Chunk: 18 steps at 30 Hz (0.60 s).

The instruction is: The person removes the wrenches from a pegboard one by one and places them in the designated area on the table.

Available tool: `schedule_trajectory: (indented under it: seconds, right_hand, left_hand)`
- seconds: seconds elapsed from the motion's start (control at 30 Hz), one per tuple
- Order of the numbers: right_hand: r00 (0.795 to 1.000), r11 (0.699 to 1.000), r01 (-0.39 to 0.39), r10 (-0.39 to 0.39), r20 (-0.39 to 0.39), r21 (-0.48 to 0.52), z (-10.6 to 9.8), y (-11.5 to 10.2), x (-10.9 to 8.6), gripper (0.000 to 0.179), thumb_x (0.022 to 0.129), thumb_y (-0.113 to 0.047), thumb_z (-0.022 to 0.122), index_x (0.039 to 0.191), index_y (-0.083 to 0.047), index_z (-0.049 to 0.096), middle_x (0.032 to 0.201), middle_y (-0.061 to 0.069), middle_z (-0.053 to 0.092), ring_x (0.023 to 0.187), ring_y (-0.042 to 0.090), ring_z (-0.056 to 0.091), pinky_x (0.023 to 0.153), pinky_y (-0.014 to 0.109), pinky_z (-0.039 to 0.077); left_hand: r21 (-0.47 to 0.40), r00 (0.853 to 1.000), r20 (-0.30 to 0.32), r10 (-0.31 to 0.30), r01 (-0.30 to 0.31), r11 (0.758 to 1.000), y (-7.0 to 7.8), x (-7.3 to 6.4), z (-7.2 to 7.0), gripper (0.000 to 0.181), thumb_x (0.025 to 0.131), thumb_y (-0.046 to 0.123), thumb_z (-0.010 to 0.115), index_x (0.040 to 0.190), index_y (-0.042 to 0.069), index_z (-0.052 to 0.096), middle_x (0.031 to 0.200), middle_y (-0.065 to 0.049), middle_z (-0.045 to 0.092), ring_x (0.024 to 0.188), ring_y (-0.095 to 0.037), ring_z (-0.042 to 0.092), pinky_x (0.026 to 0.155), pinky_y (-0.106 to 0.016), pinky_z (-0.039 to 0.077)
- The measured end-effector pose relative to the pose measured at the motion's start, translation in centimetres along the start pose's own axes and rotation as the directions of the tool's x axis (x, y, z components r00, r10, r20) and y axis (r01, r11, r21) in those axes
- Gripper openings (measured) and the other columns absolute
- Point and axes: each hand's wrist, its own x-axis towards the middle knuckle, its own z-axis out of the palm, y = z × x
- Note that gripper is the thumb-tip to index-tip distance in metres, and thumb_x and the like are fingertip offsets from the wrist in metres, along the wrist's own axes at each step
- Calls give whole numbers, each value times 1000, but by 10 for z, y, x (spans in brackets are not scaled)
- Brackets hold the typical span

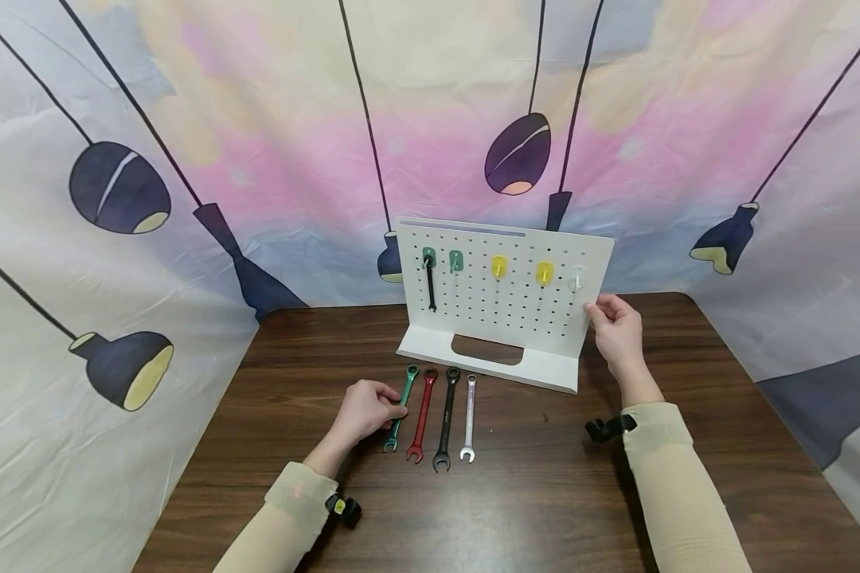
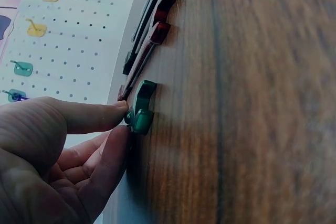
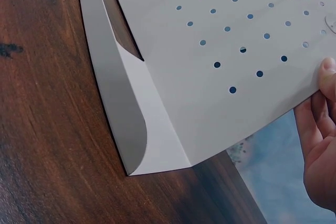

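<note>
Thumb and fingers of my left hand pinch the green wrench near its middle, at the left end of a row on the table. Beside it lie a red wrench, a black wrench and a silver wrench, open ends toward me. Behind the row stands a white pegboard, its right edge gripped by my right hand between thumb and fingers. A small black wrench hangs from the leftmost green hook.
Along the board sit another green hook, two yellow hooks, one of them a yellow hook near the middle, and a clear hook. The dark wooden table ends at a patterned cloth backdrop.
</note>
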Motion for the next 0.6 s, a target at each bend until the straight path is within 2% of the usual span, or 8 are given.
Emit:
schedule_trajectory:
  seconds: [0.6]
  right_hand:
    - [1000,1000,22,-22,-8,-5,0,4,2,32,108,-18,68,126,8,68,96,-12,70,97,5,66,86,15,54]
  left_hand:
    - [-39,1000,4,0,0,999,-1,2,-2,15,89,6,88,100,0,80,74,-4,74,59,-19,71,57,-33,63]
